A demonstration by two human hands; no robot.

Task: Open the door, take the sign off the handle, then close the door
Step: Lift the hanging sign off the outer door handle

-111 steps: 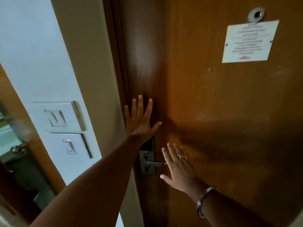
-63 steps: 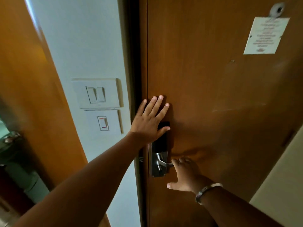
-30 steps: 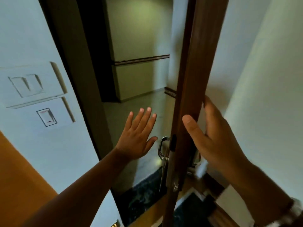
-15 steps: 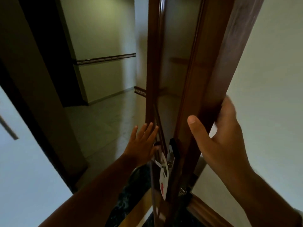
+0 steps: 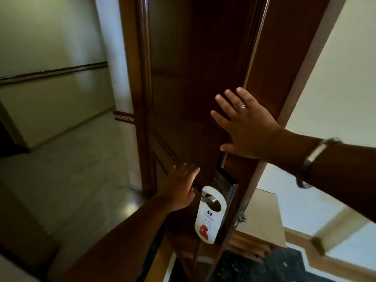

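Now the door (image 5: 193, 82) is standing open, its outer face newly showing; I'm bracing it with my flat, spread right hand (image 5: 244, 127), empty. My left hand (image 5: 180, 190), loosely open, is reaching the handle (image 5: 207, 197) where the sign (image 5: 207, 216) is hanging, not yet gripped.

Hotel room doorway onto a corridor.
A door-hanger sign (image 5: 208, 214) hangs on the lever handle (image 5: 207, 197) beneath an electronic lock plate (image 5: 224, 184); dado-railed corridor wall (image 5: 50, 74) at nine o'clock.
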